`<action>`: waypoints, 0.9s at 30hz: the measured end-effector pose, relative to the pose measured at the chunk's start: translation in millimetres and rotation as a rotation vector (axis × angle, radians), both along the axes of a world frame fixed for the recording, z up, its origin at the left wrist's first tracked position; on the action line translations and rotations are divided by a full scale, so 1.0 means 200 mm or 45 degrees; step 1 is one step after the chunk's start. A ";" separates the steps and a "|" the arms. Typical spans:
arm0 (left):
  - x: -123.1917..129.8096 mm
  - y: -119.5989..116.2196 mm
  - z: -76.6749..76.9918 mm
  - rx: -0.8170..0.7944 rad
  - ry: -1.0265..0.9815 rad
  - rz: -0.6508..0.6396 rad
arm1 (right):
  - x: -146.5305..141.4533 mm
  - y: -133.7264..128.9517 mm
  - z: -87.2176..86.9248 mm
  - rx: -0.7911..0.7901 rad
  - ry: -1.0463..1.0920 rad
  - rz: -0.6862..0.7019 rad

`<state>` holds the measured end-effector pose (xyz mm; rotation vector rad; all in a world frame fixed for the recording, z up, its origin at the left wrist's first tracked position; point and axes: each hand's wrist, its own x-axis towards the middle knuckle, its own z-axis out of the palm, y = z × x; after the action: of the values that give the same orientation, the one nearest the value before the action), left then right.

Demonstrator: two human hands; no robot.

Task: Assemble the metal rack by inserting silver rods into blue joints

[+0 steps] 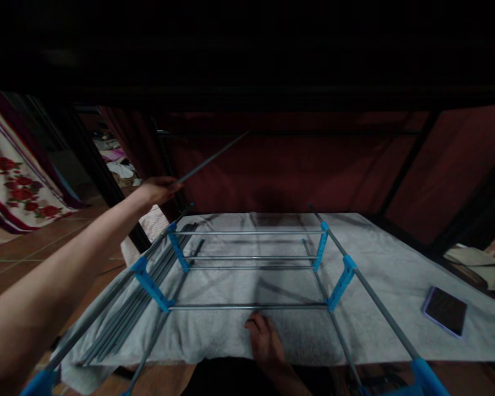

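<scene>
My left hand [164, 188] is raised at the left and closed around one end of a grey rod [214, 156], which points up and to the right. My right hand [266, 339] lies low near the front edge of the grey cloth, fingers curled, just below the front crossbar; whether it holds anything is hidden. Between and around them stands a frame of metal tubes [247, 306] joined by blue plastic connectors [341, 282]. Several loose grey rods [136, 311] lie side by side on the cloth, left of the frame's middle.
Light grey cloth [379, 247] covers the surface. A phone [444, 311] lies on it at the right. Dark posts and a dark red panel [297, 170] stand behind. A flowered cloth [20, 187] hangs at the left above the tiled floor.
</scene>
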<state>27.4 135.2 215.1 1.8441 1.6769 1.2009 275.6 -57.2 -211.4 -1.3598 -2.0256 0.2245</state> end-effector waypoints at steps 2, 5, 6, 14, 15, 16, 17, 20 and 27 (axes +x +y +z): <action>0.09 0.04 0.01 -0.080 -0.038 -0.033 | 0.00 0.00 0.00 -0.029 0.010 0.013; 0.29 0.05 -0.04 0.011 -0.073 -0.105 | 0.01 -0.01 0.02 -0.040 0.031 0.030; 0.35 0.03 -0.07 0.065 -0.073 -0.142 | 0.01 -0.01 0.03 -0.049 0.044 0.032; 0.49 -0.22 -0.55 0.172 0.113 -0.318 | 0.01 0.04 0.07 -0.151 0.547 -0.004; 0.49 -0.24 -0.62 0.167 0.151 -0.302 | 0.02 0.05 0.07 -0.153 0.674 -0.026; 0.48 -0.26 -0.68 0.171 0.171 -0.291 | 0.02 0.07 0.07 -0.152 0.788 -0.051; 0.48 -0.28 -0.74 0.183 0.183 -0.286 | 0.02 0.08 0.08 -0.149 0.884 -0.082; 0.50 -0.36 -0.90 0.182 0.245 -0.304 | 0.03 0.13 0.11 -0.144 1.087 -0.171; 0.54 -0.44 -1.15 0.239 0.475 -0.389 | 0.16 0.20 0.21 -0.220 1.311 -0.336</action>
<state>134.6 46.9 -14.4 2.4580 1.4158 0.9568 308.1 -16.3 -168.6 -1.2125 -0.9784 0.8012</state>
